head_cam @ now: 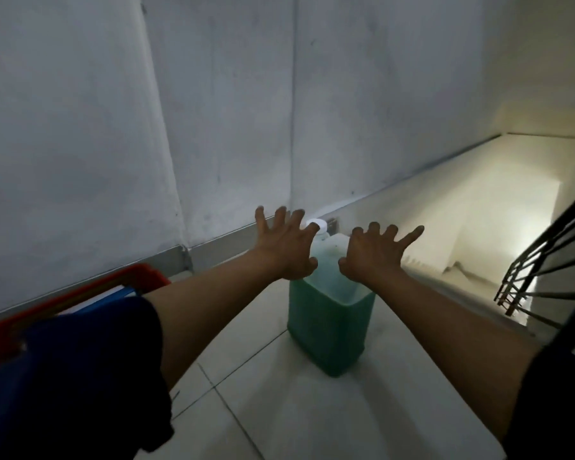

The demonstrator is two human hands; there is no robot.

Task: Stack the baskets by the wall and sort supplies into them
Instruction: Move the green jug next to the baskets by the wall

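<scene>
Red basket (80, 293) by wall, green-filled jug (329, 323) upright on floor

We see a grey concrete wall (213, 111) ahead of us, with faint vertical seams and a few dark marks. A pale metal skirting strip (166, 255) runs along its base. The floor (279, 410) is made of large light tiles with thin dark joints. To the right, a staircase (472, 207) goes down beside the wall, and warm yellowish light falls on its steps. A dark metal railing (545, 260) stands at the right edge. The near part of the room is rather dim.
</scene>
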